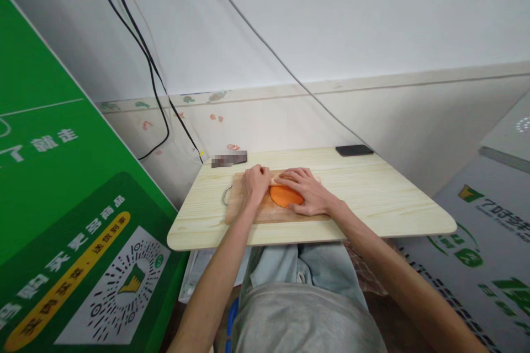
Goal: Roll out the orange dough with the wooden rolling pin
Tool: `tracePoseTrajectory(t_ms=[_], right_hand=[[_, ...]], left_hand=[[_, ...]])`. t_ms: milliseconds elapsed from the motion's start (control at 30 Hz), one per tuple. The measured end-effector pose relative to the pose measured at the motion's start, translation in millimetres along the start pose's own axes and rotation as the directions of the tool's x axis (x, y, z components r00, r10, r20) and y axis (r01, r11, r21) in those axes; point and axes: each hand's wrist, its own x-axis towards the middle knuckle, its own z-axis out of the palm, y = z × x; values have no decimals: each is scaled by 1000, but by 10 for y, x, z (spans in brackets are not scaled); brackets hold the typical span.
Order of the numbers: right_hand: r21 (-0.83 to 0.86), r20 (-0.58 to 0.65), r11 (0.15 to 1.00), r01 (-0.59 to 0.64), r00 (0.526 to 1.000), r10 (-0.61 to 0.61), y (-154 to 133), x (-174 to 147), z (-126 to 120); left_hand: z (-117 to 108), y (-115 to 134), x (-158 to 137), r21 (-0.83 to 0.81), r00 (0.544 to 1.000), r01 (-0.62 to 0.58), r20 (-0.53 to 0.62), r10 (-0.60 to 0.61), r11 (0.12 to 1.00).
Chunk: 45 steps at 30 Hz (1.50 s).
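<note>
A flat, rounded piece of orange dough [285, 197] lies on a wooden cutting board [236, 212]. Along its far edge runs a pale rod that looks like a rolling pin [273, 181], mostly covered by my hands. My left hand [256, 181] is closed at the pin's left end, its fingers curled. Over the pin and the dough's right side rests my right hand [308, 193], with fingers stretched out and apart and the thumb against the dough's near right edge. The palm side of both hands is hidden.
The board lies on a light wood-grain table [397, 204] against the wall. A black phone [354, 150] sits at the back right, and a dark flat object [229, 159], partly blurred, at the back left. Cables hang by the wall. A green printed panel [83, 187] stands on the left.
</note>
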Motion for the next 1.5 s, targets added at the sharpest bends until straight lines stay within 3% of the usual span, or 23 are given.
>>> tracePoseTrajectory(t_ms=[133, 367, 633, 900, 1200, 1300, 1433, 1500], right_hand=[[-28, -7, 999, 38, 999, -38, 3, 8, 43], [-105, -75, 994, -35, 997, 27, -29, 16, 64], [-280, -46, 927, -249, 968, 246, -113, 141, 139], [-253, 45, 939, -234, 966, 253, -189, 133, 66], [-255, -35, 920, -299, 953, 300, -176, 125, 78], [-295, -122, 850, -437, 899, 420, -162, 129, 66], [-338, -209, 686, -644, 762, 612, -98, 135, 70], [-340, -199, 666, -664, 743, 639, -61, 136, 83]], left_hand=[[-5, 5, 6, -8, 1000, 0, -1, 0, 1000], [-27, 0, -2, -20, 999, -11, -34, 10, 1000], [-53, 28, -19, -17, 999, -34, -35, 33, 999], [-76, 37, -35, -17, 999, -27, -38, 27, 999], [-35, 20, -30, 34, 999, -38, 9, 37, 999], [-5, -2, -35, 96, 997, -83, 3, 83, 992], [11, -13, -44, 181, 994, -114, 18, 112, 977], [1, -5, -46, 200, 991, -135, 28, 132, 970]])
